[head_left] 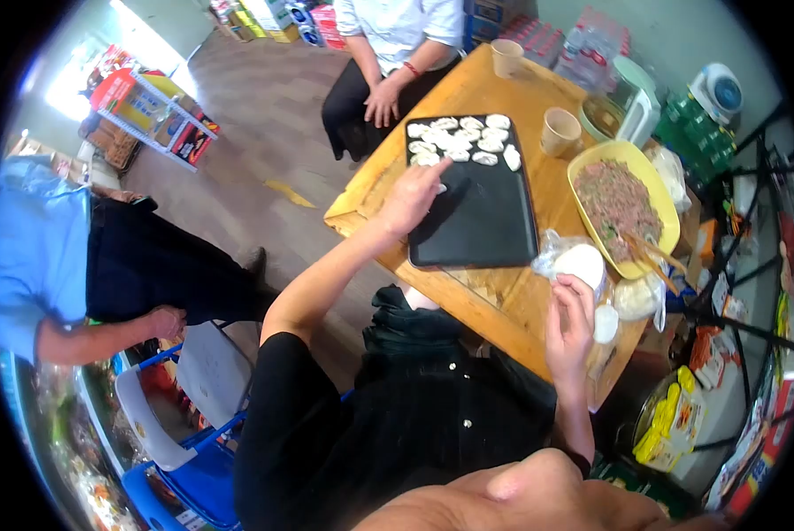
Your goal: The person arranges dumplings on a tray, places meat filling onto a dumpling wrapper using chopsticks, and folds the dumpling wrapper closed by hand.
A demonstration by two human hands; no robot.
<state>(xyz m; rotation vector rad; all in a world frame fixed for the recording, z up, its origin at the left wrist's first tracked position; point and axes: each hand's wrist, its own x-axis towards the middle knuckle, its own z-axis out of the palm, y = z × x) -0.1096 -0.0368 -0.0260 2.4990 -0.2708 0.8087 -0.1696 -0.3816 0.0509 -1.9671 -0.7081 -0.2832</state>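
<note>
My left hand (412, 196) reaches over a black baking tray (476, 230). Its index finger points at the rows of white dumplings (467, 134) on the tray's far half. A bit of white dumpling (441, 188) shows at the curled fingers, mostly covered by them. On the right, my right hand (571, 323) is raised with bent, slightly parted fingers beside a stack of round white wrappers (581, 264); nothing shows between them. Near it are a small white oval piece (606, 324) and a yellow bowl (671, 217) of minced filling (616, 202) with wooden chopsticks (649, 252).
Paper cups (560, 131) and a clear-lidded container (602, 115) stand on the wooden table (494, 292). A bag of dough (637, 298) lies at its right edge. One person (397, 53) sits across; another person (38, 257) stands left by a blue chair (202, 478).
</note>
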